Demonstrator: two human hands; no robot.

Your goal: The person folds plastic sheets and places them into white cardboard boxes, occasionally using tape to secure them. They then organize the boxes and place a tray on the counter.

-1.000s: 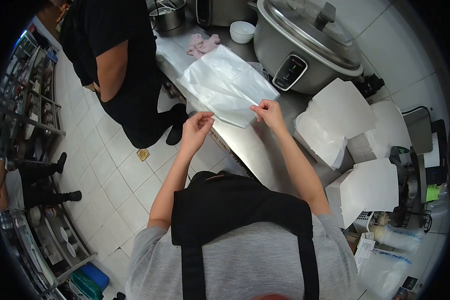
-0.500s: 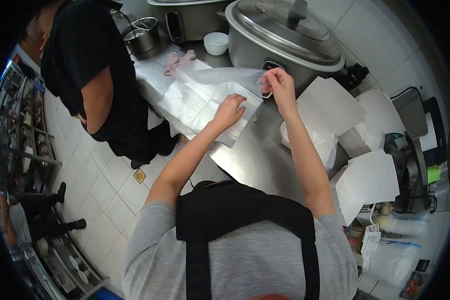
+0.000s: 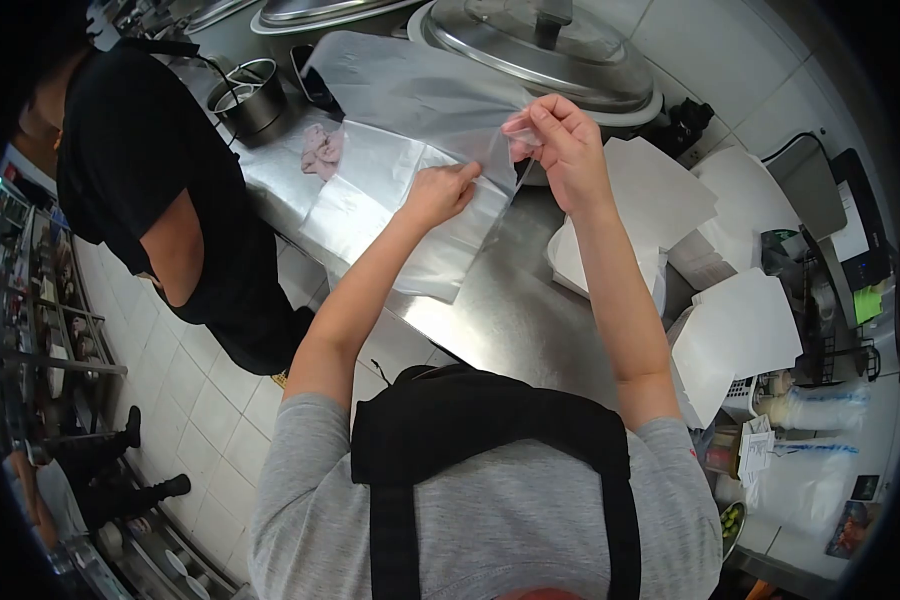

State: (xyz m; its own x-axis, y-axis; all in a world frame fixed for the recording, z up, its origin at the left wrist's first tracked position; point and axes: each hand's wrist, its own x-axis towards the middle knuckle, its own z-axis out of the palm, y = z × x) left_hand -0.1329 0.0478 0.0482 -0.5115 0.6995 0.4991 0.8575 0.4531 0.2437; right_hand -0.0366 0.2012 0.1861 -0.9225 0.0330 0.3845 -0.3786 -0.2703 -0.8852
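Clear plastic sheets or bags (image 3: 370,180) lie in a flat stack on the steel counter (image 3: 510,310). The upper plastic layer (image 3: 410,85) is raised and spread toward the cookers. My right hand (image 3: 562,150) pinches the right edge of this raised layer between thumb and fingers. My left hand (image 3: 440,192) rests on the stack, fingers bent with the index finger pointing toward the right edge; whether it grips any plastic is unclear. A crumpled pinkish cloth (image 3: 322,152) lies beyond the stack's left side.
A large lidded cooker (image 3: 540,60) stands behind the counter. White paper stacks (image 3: 650,200) are on the right. A metal pot (image 3: 248,100) sits at the back left. A person in black (image 3: 140,170) stands at the left; another person (image 3: 60,495) is farther off.
My right hand has pulled the plastic layer up, and it now billows over the stack, covering the small white bowls. My left hand has shifted slightly left and up.
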